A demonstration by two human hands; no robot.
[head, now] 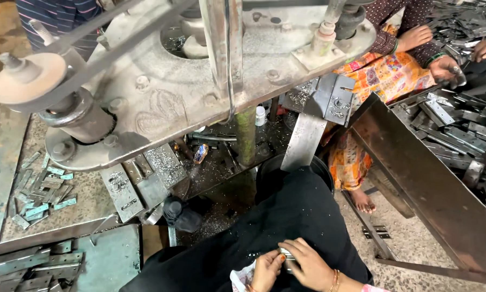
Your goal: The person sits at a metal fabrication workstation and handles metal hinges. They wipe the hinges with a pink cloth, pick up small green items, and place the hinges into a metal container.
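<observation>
Two hands of the person are at the bottom edge, over the lap in black cloth (286, 216). Between them is one small metal piece (287, 258), grey and shiny, mostly hidden. The left hand (267, 270) is curled and grasps this piece from the left side, and the right hand (310, 265) closes its fingers on it from the right and above. One white cloth (242, 278) lies just beside the left hand. One large press machine (162, 86) stands in front. Many flat metal strips (448, 130) fill the tray at right, where two hands of another person (443, 67) work.
</observation>
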